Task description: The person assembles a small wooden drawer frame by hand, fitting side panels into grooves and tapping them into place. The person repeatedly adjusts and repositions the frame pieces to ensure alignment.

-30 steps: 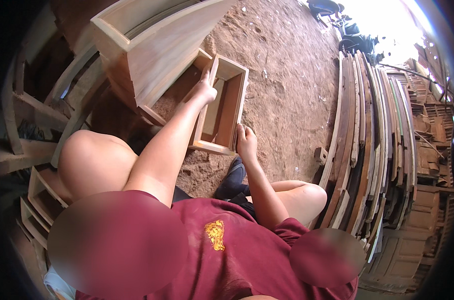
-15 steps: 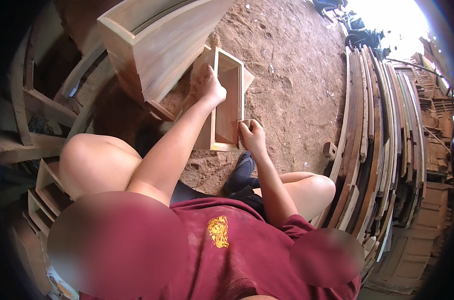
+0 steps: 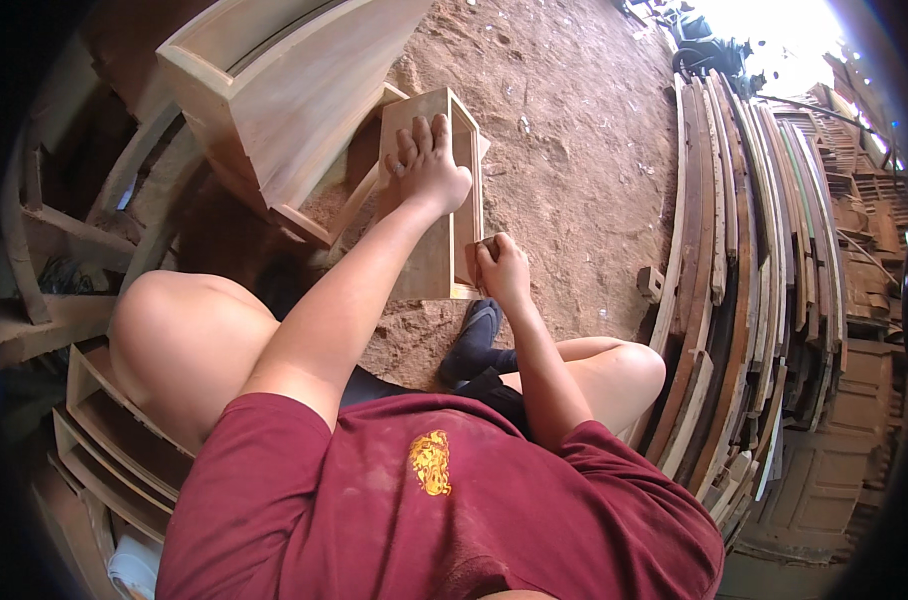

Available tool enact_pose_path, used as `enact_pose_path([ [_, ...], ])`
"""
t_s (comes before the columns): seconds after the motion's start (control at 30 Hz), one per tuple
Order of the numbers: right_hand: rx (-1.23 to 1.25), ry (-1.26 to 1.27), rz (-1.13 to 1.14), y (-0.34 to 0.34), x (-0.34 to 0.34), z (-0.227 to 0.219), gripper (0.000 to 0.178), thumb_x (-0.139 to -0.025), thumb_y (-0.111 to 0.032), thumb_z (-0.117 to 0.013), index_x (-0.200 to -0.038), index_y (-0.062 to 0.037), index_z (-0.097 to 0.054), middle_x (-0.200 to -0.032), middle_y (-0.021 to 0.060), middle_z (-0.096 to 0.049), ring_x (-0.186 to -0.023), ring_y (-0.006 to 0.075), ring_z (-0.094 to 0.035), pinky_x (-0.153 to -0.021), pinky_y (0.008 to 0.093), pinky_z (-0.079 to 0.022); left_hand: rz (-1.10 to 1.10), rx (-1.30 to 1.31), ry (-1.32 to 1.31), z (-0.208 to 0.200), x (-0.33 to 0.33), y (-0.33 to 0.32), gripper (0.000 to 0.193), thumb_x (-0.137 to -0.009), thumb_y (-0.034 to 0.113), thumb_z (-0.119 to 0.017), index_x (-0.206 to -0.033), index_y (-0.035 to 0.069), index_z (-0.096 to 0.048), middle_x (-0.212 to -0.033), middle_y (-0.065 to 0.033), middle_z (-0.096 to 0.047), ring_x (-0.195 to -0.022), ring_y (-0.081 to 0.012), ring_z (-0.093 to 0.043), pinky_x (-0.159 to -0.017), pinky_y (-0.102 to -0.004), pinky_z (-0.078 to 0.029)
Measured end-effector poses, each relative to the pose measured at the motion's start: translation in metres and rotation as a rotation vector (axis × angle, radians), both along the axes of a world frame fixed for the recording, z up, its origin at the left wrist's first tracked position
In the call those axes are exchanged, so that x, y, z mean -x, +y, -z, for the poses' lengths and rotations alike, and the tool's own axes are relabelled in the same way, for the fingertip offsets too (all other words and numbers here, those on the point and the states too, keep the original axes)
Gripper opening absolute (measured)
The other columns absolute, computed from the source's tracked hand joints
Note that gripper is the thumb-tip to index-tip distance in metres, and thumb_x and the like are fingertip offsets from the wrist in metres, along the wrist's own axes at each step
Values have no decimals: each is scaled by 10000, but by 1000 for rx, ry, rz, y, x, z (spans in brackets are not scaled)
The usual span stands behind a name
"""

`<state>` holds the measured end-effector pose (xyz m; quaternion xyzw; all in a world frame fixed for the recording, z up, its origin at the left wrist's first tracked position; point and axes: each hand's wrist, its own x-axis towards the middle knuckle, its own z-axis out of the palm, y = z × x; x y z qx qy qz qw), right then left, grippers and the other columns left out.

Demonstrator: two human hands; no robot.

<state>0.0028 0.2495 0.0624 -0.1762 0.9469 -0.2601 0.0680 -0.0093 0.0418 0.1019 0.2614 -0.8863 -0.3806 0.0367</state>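
Between my legs stands a pale wooden drawer-like box (image 3: 426, 262), tilted so that one broad side shows and its open face looks to the right. My left hand (image 3: 429, 170) lies over the far part of that broad side, fingers spread and stretched away from me. At the near end of the open face, my right hand (image 3: 502, 270) is closed in a pinch against the frame's right edge. Something small and dark shows at its fingertips, too little of it to name. Part of the box's inside is hidden by its own side.
A larger pale wooden cabinet (image 3: 304, 110) stands at the far left, close to the box. Long boards (image 3: 719, 250) are stacked along the right. Wooden compartments (image 3: 124, 440) sit by my left knee. A small wood block (image 3: 650, 284) lies on the dirt floor (image 3: 564, 170).
The box has tipped, showing more of its broad side and less of its inside. My left hand has shifted right with it, fingers more spread. My right hand stays at the near edge.
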Motion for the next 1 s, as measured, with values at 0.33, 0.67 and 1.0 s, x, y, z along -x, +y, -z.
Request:
enact_pose_path([
  [0.33, -119, 125, -41, -21, 19, 9, 215, -868, -239, -646, -895, -31, -599, -876, 207, -682, -851, 413, -650, -764, 488, -503, -37, 15, 13, 0, -1, 4, 875, -811, 236, -491, -1592, 139, -111, -1651, -172, -75, -1514, -415, -41, -1199, -599, -75],
  [0.67, -88, 144, -62, -64, 96, 11, 219, -897, -270, -611, -922, -54, -634, -900, 218, -694, -870, 413, -664, -779, 497, -513, -10, -1, 15, 2, 6, 8, 912, -813, 262, -531, -1599, 156, -81, -1656, -178, -39, -1516, -422, -13, -1185, -631, -40],
  [1.0, -109, 43, -100, -4, 9, 1, 249, -844, -238, -666, -841, 3, -605, -804, 217, -661, -795, 404, -652, -727, 456, -503, -26, 10, 33, 10, 3, 3, 889, -826, 269, -522, -1595, 146, -94, -1655, -182, -45, -1512, -435, -18, -1178, -642, -41],
])
